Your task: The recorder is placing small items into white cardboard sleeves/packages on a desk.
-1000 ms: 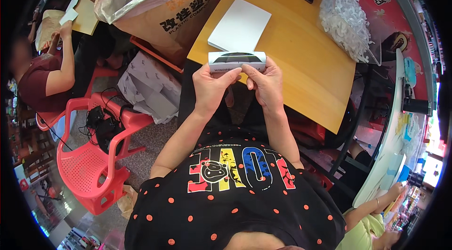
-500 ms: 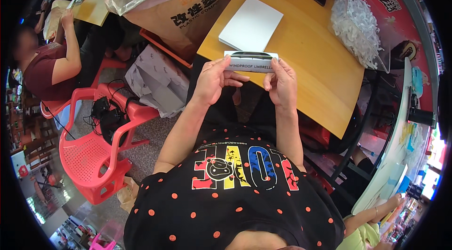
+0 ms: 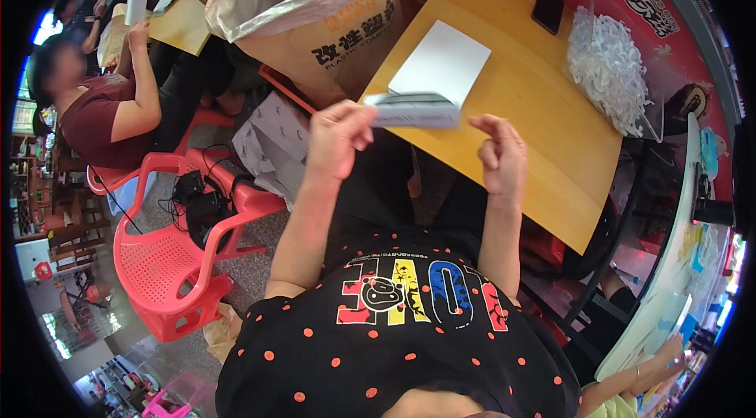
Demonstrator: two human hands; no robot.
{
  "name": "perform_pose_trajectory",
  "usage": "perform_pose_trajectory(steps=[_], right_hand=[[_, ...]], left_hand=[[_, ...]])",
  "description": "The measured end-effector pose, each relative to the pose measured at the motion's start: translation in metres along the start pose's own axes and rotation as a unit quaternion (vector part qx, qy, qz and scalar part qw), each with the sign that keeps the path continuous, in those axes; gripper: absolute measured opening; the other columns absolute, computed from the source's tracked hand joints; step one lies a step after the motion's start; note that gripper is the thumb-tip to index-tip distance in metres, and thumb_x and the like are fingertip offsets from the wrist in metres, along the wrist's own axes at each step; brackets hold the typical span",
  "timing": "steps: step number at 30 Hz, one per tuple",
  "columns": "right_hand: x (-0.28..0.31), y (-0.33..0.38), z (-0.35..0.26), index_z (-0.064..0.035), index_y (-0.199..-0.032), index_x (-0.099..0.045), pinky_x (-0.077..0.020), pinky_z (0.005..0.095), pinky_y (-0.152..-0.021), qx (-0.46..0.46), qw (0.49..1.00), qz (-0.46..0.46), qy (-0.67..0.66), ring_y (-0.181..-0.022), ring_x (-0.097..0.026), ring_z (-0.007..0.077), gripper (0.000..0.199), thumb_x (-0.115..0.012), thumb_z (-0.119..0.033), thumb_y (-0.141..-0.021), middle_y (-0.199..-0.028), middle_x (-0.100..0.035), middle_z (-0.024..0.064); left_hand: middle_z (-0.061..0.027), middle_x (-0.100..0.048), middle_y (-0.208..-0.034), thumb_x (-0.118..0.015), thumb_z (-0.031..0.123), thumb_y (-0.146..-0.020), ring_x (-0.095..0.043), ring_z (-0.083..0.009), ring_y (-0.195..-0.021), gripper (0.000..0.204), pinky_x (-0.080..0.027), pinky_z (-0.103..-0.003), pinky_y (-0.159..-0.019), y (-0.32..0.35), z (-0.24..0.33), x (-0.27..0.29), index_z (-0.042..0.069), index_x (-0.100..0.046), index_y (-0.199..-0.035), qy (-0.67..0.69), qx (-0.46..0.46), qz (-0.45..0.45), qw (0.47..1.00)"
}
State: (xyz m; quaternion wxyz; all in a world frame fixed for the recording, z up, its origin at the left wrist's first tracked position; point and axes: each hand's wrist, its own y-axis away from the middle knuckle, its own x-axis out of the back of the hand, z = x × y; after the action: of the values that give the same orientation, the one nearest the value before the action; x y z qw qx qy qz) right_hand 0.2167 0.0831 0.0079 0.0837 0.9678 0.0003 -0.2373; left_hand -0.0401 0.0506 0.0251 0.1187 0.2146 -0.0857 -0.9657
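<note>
The wooden surface (image 3: 543, 126) is sitting ahead of the person, slanting across the upper right; a big brown paper sack (image 3: 323, 16) is standing at its left edge, and a red plastic chair (image 3: 169, 260) is sitting on the floor to the lower left; another person in a dark red shirt (image 3: 102, 115) is sitting at the far left; a clear bag of white bits (image 3: 610, 71) is lying on the surface's right side, and a white sheet (image 3: 441, 63) is lying flat near the middle, with a small dark phone (image 3: 547, 10) beyond it; the left hand (image 3: 337, 138) is pinching one end of a small flat packet (image 3: 413, 111), holding it up over the near edge of the surface, just in front of the white sheet; the right hand (image 3: 498, 154) is sitting just beside the packet's other end, not touching it, with its fingers curled in loosely and holding nothing.
</note>
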Motion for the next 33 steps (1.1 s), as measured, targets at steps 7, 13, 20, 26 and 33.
perform_pose_trajectory(steps=[7, 13, 20, 26, 33], right_hand=[[0.003, 0.0, -0.009, 0.0008, -0.097, -0.065, -0.0323, 0.0167, -0.046, 0.05, 0.996, 0.012, 0.069, -0.05, -0.04, 0.0027, 0.027, -0.048, -0.02, -0.097, -0.092, -0.069, 0.0137], [-0.017, -0.009, 0.0, -0.0014, -0.105, -0.063, -0.0446, 0.0246, -0.064, 0.216, 0.858, -0.019, 0.466, -0.071, -0.056, 0.0138, 0.024, -0.061, -0.019, -0.089, -0.103, -0.067, 0.008], [-0.014, -0.032, 0.02, -0.0024, -0.107, -0.062, -0.0443, 0.0314, -0.073, 0.378, 0.565, -0.125, 0.723, -0.088, -0.058, 0.02, 0.032, -0.067, -0.015, -0.078, -0.119, -0.061, 0.0076], [-0.008, -0.037, 0.032, -0.0033, -0.092, -0.062, -0.0451, 0.0317, -0.068, 0.454, 0.593, -0.144, 0.649, -0.079, -0.06, 0.0199, 0.016, -0.061, -0.008, -0.077, -0.106, -0.064, 0.0077], [-0.01, -0.026, 0.029, -0.0026, -0.09, -0.064, -0.0525, 0.0331, -0.072, 0.335, 0.757, -0.109, 0.55, -0.085, -0.064, 0.0256, 0.016, -0.067, 0.003, -0.075, -0.103, -0.065, 0.0099]], left_hand=[[-0.009, -0.063, -0.091, -0.065, 0.015, -0.088, -0.066, -0.0222, -0.091, 0.026, -0.056, -0.029, -0.073, -0.075, 0.113, 0.043, -0.003, -0.057, -0.104, 0.158, -0.203, 0.086, 0.962], [-0.0156, -0.058, -0.116, -0.064, 0.014, -0.089, -0.064, -0.0235, -0.096, 0.052, -0.056, -0.031, -0.073, -0.056, 0.08, 0.036, -0.006, -0.041, -0.13, -0.016, -0.166, 0.086, 0.982], [-0.0143, -0.065, -0.108, -0.057, 0.011, -0.092, -0.066, -0.0204, -0.092, 0.03, -0.056, -0.028, -0.073, -0.003, -0.005, 0.037, -0.001, -0.056, -0.12, -0.07, 0.047, -0.02, 0.996], [-0.014, -0.065, -0.106, -0.057, 0.013, -0.093, -0.065, -0.0197, -0.093, 0.026, -0.054, -0.029, -0.075, 0.013, -0.037, 0.035, -0.001, -0.059, -0.115, -0.062, 0.102, -0.022, 0.993], [-0.0179, -0.061, -0.115, -0.049, 0.037, -0.096, -0.062, -0.0275, -0.104, 0.051, -0.053, -0.04, -0.083, -0.004, -0.04, 0.012, -0.007, -0.051, -0.12, 0.128, 0.178, -0.042, 0.975]])
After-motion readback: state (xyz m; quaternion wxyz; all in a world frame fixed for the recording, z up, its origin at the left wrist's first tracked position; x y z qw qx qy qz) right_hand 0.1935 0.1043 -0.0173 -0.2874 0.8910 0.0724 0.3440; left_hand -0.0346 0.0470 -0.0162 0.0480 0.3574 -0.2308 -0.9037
